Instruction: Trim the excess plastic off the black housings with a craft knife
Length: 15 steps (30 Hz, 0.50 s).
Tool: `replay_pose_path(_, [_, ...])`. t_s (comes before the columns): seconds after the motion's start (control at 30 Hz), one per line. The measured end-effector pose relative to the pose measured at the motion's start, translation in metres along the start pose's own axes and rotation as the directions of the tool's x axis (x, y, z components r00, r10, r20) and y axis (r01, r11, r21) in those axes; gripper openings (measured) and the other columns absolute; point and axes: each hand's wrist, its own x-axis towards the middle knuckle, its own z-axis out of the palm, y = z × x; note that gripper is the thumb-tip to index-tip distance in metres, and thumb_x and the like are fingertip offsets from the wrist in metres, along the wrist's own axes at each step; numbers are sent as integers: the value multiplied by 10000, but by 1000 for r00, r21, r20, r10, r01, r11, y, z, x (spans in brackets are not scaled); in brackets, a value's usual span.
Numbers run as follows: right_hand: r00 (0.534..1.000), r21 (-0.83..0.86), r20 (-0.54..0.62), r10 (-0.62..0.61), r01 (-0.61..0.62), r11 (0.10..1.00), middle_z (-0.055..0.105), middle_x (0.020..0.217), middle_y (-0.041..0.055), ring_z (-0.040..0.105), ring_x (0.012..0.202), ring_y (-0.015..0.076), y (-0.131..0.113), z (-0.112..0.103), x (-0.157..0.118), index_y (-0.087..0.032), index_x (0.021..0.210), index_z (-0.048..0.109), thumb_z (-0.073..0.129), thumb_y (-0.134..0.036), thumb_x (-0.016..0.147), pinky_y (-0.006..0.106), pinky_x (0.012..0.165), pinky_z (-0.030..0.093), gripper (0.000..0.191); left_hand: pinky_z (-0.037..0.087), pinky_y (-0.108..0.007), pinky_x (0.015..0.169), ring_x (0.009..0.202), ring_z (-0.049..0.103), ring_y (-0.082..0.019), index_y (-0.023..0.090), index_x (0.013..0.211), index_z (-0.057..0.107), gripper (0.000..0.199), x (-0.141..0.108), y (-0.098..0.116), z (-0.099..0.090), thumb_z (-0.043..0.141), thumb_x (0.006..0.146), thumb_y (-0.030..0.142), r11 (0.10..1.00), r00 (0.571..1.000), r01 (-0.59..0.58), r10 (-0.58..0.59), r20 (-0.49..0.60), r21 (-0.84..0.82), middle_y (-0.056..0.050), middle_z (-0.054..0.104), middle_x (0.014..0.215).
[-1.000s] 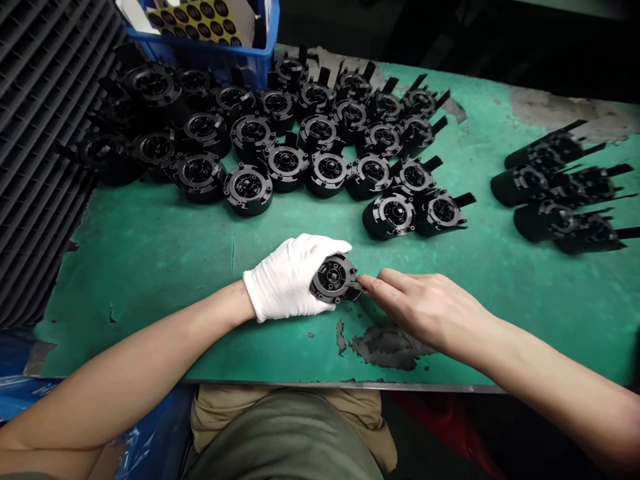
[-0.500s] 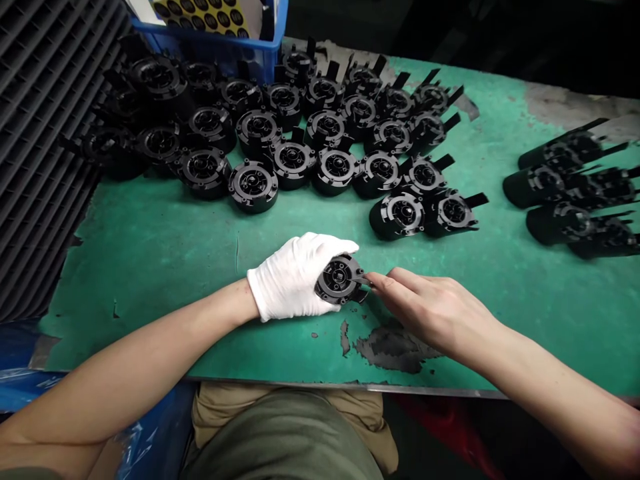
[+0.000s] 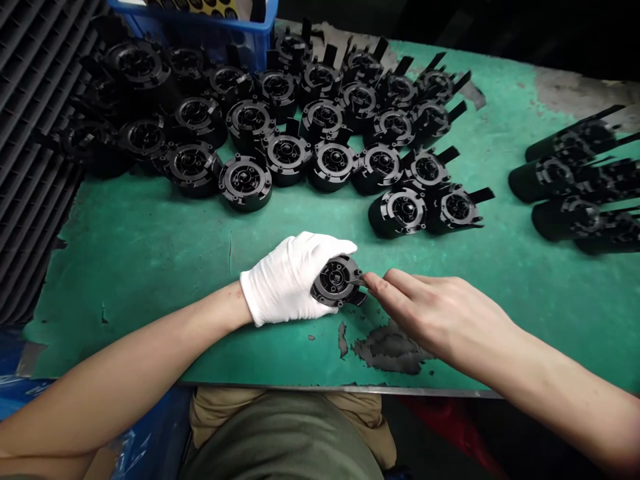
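Note:
My left hand, in a white cotton glove, cups a round black plastic part with its ringed face upward. My right hand is bare, and its thumb and forefinger pinch a small flat tab at the part's right edge. Beneath the glove, the underside of the part is hidden. Nearest to my hands, a row of similar black parts stands on the green table mat, a short distance beyond them.
Several more black parts crowd the far side, with another group at the right. A blue crate holding sticker sheets stands behind them. A ribbed black rack lies left. The mat has worn patches, and the table's metal front edge runs before my lap.
My view has shifted slightly, moving the parts on the table. Both hands stay at the black part, and my right fingertips remain at its tab.

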Motion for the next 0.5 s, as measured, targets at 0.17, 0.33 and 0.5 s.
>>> replay_pose_path(0.17, [999,39,37,17,-19,999,660,879,17,517,593,164,6,12,-3,-111,1452,596,486,33,950,366,562,286,534,607,-529,1162,1344,745,-371,210,1554,535,735,2,2,-2,842,923,428,1000,999,21,-21,25,-13,-165,738,1477])
replay_pose_path(0.33, [999,64,42,15,-18,998,659,862,20,474,564,155,6,12,-2,-117,1439,639,483,-4,988,376,567,257,490,613,-517,1149,1331,745,-366,184,1543,531,729,1,3,-2,846,926,412,1000,1000,0,0,3,-11,-174,741,1460])
replay_pose_path(0.5, [996,162,85,-11,-3,987,667,833,16,447,519,128,12,8,5,-127,1315,728,488,-78,1084,360,531,240,336,611,-519,1158,1334,741,-368,187,1551,514,777,-1,-1,0,883,906,415,999,999,-37,37,-15,8,-173,731,1472])
